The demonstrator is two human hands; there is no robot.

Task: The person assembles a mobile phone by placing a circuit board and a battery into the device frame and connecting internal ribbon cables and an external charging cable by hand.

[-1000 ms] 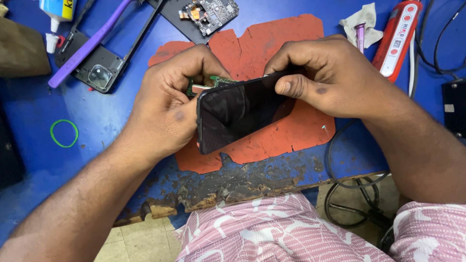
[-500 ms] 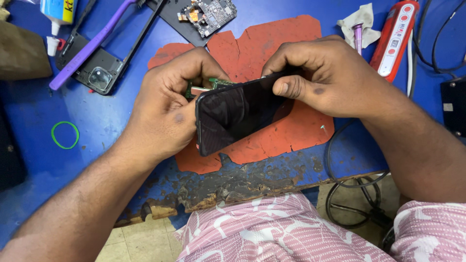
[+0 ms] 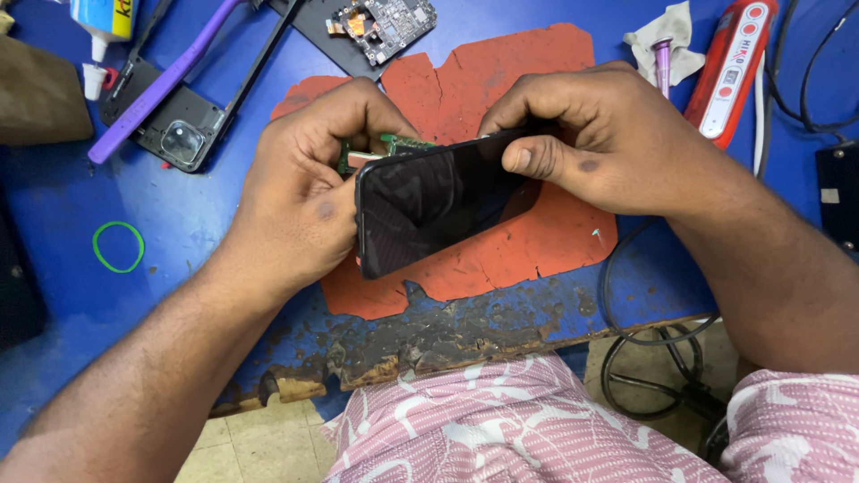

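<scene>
Little changes. The black glossy phone screen panel (image 3: 443, 204) now sits a touch higher and more level between the hands than a second ago, its right end raised toward the right hand (image 3: 598, 143). Right thumb lies slightly further onto the glass. The left hand (image 3: 309, 188) curls its fingers (image 3: 358, 112) tighter over the top edge, so a bit more of the small green circuit board (image 3: 403, 143) shows behind the panel. View shifts slightly upward.
</scene>
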